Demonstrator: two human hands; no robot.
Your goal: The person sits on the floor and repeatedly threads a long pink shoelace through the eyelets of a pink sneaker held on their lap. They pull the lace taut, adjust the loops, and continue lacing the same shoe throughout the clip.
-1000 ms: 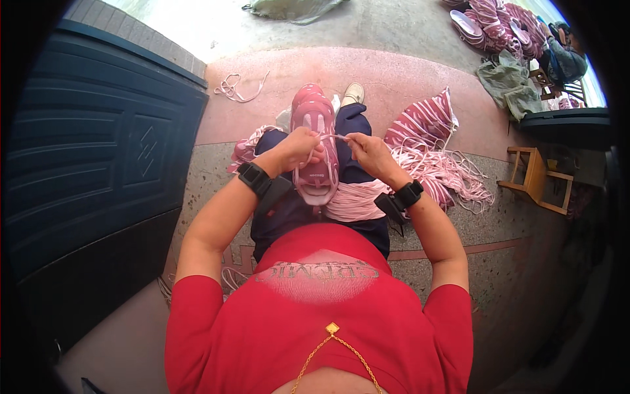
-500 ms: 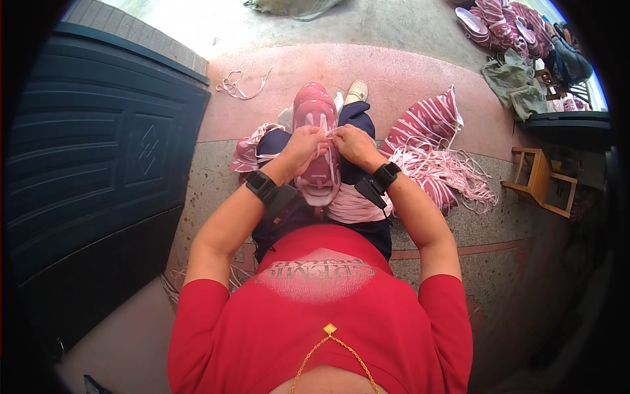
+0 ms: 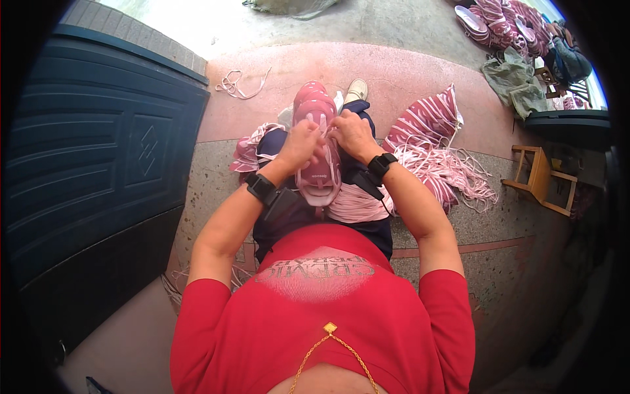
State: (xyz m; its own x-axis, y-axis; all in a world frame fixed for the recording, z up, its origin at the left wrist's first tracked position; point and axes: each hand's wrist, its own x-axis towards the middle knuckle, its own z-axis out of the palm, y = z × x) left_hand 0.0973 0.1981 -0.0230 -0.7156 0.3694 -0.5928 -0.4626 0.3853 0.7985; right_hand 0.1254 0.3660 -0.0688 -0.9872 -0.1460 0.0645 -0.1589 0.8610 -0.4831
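A pink sneaker (image 3: 316,172) lies lengthwise over my lap, toe away from me and heel toward my belly. Over its tongue my left hand (image 3: 303,143) curls its fingers around the pale shoelace at the eyelets, though motion slightly blurs the fingertips. From the other side, my right hand (image 3: 354,136) pinches the lace close to the sneaker's right edge. The lace itself is mostly hidden by the fingers. A bundle of pale pink laces (image 3: 357,205) rests on my lap below my right wrist.
Right of my leg lie striped pink shoe pieces (image 3: 423,121) and a heap of loose laces (image 3: 453,177). More pink pieces (image 3: 246,151) sit at my left knee. A small wooden stool (image 3: 539,180) stands at right; a dark blue door (image 3: 105,144) borders the left. One loose lace (image 3: 239,85) is on the floor.
My hands have drawn slightly apart over the sneaker. The right has risen a little, and the left's fingers have shifted lower along the lacing.
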